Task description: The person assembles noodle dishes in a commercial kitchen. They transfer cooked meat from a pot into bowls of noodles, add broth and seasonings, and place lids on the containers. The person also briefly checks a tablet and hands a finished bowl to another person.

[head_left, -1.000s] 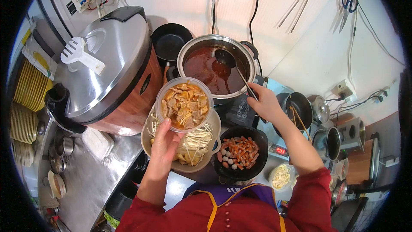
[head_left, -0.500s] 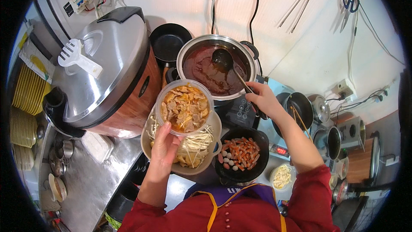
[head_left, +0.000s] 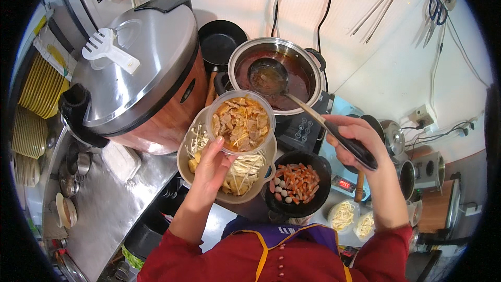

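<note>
My left hand [head_left: 213,166] is closed on the near rim of a round clear plastic tub [head_left: 210,125]. Sliced meat in reddish sauce [head_left: 241,123] fills it. The tub is held over a beige bowl [head_left: 183,169] of enoki mushrooms [head_left: 245,169] and yellowish pieces. Farther back, a steel pot [head_left: 313,99] holds dark red-brown broth [head_left: 302,75]. My right hand [head_left: 360,138] grips the black handle of a ladle [head_left: 308,108]; its bowl is in the broth, with liquid inside.
A big rice cooker [head_left: 151,68] with a white slotted paddle [head_left: 112,52] on its lid stands left. A black pan [head_left: 324,193] of orange-red sticks and small balls sits near my front. Small tubs [head_left: 356,211] of pale strips stand at right. An empty black frying pan [head_left: 222,42] lies behind.
My right hand has come nearer and to the right on the ladle handle. The ladle's bowl has turned upward and now contains broth. The whole view has shifted slightly.
</note>
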